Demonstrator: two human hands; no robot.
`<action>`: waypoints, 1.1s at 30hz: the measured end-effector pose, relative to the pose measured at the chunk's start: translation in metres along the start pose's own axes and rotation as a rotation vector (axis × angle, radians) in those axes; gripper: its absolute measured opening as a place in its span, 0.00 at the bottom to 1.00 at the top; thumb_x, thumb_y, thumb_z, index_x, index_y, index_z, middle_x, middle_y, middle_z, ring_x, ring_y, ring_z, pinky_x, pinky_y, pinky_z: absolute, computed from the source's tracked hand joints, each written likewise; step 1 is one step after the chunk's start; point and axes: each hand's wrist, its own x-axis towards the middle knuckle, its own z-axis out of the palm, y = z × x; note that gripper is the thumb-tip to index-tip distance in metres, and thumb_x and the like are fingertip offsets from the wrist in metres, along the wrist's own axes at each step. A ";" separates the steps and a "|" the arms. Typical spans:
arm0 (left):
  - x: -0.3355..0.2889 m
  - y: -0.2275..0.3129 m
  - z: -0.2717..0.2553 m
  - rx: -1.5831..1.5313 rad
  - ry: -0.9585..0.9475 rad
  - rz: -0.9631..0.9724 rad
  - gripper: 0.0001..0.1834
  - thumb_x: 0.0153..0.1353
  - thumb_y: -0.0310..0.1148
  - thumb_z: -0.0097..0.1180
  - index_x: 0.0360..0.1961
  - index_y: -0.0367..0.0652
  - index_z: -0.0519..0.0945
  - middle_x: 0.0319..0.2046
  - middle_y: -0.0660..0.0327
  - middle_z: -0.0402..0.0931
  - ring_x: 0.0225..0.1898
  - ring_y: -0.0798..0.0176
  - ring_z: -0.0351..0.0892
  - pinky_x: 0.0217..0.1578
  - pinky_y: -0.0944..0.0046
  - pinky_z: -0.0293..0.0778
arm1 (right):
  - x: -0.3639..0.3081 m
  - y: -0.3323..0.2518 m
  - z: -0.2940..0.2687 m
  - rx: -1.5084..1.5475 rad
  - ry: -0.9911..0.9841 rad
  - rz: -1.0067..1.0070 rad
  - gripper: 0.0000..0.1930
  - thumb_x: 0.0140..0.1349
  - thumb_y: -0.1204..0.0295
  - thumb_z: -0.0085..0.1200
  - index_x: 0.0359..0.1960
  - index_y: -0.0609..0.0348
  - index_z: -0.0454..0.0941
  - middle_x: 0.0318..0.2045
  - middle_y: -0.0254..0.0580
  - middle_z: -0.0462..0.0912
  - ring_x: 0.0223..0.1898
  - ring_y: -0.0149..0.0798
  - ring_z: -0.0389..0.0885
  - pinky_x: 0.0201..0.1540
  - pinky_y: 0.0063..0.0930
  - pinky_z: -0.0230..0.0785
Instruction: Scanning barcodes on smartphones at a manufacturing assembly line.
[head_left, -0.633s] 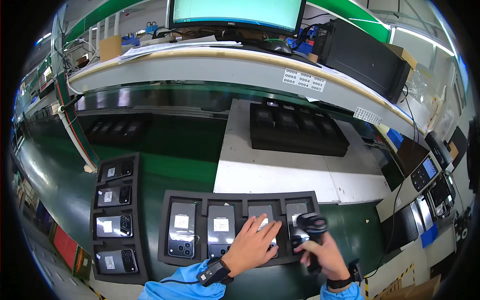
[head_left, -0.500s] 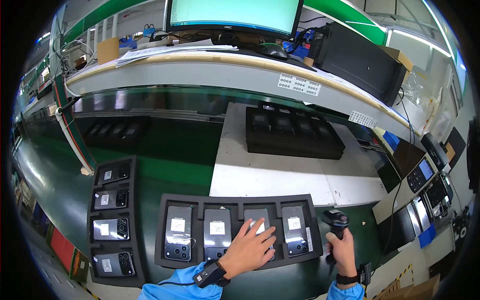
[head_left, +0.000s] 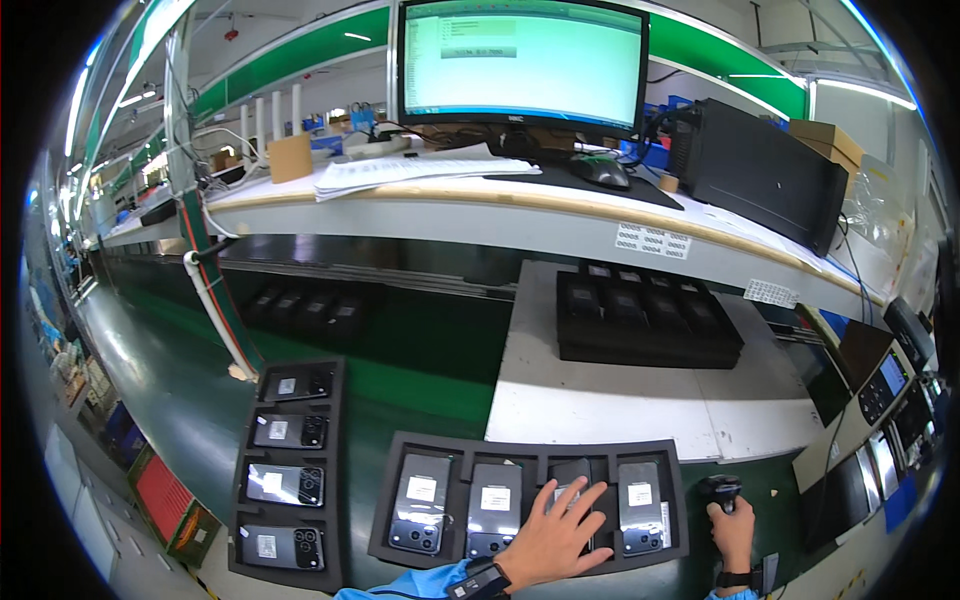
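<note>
In front of me lies a black foam tray (head_left: 383, 545) with several smartphones in its slots, backs up, each bearing a white label. My left hand (head_left: 552, 535) rests with spread fingers over the third smartphone (head_left: 572, 468), hiding most of it. To its left is another labelled smartphone (head_left: 492, 510); to its right, the last smartphone (head_left: 640, 505) in the row. My right hand (head_left: 735, 528) is wrapped round the handle of a black handheld barcode scanner (head_left: 720, 488), just right of the tray.
A second foam tray (head_left: 335, 450) of smartphones stands at the left. Stacked trays (head_left: 650, 350) sit on a white board (head_left: 590, 400) further back. Above runs a shelf (head_left: 450, 205) with a lit monitor (head_left: 520, 70) and a black computer case (head_left: 765, 175). A label printer (head_left: 850, 430) is at the right.
The view has tilted up, so everything sits lower and further right, and a small grey box now shows on the monitor. Both hands keep nearly the same places beside the tray.
</note>
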 end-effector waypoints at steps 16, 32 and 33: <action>-0.003 -0.001 -0.009 -0.205 0.069 -0.099 0.25 0.61 0.40 0.62 0.56 0.38 0.74 0.72 0.41 0.55 0.74 0.31 0.52 0.70 0.32 0.55 | 0.003 -0.001 0.003 0.067 0.021 -0.013 0.16 0.52 0.70 0.64 0.38 0.71 0.83 0.26 0.53 0.85 0.29 0.51 0.83 0.39 0.41 0.75; -0.003 -0.002 -0.008 -0.282 0.138 -0.023 0.31 0.60 0.35 0.61 0.64 0.38 0.72 0.70 0.44 0.60 0.73 0.37 0.58 0.72 0.38 0.58 | -0.004 -0.010 0.000 0.066 0.019 -0.007 0.16 0.52 0.69 0.64 0.39 0.70 0.83 0.26 0.51 0.84 0.28 0.48 0.83 0.38 0.40 0.74; -0.002 -0.002 -0.008 -0.283 0.146 -0.015 0.30 0.60 0.35 0.60 0.64 0.38 0.72 0.69 0.44 0.63 0.72 0.38 0.59 0.72 0.38 0.58 | -0.003 -0.010 -0.001 0.065 0.011 -0.007 0.16 0.53 0.69 0.64 0.39 0.70 0.83 0.26 0.51 0.84 0.28 0.48 0.83 0.38 0.40 0.74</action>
